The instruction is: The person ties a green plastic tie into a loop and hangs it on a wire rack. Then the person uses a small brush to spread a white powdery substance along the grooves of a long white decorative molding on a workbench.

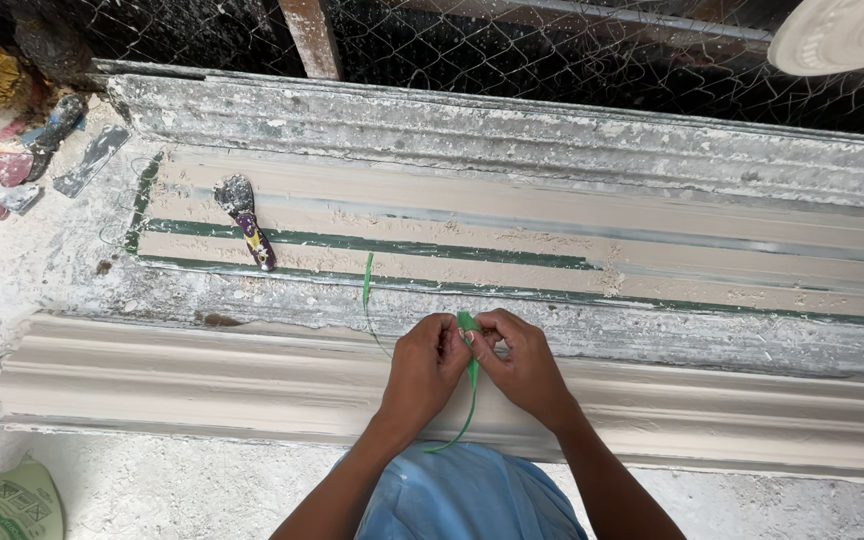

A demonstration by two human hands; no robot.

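Left hand (424,362) and right hand (520,362) pinch a green strap (473,372), apparently thin, light and springy; grip it near the fold.

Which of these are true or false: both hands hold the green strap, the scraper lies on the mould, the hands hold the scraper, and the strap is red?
1. Both the left hand and right hand pinch the green strap. True.
2. The scraper lies on the long mould. True.
3. The hands hold the scraper. False: it lies apart, untouched.
4. The strap is red. False: it is green.
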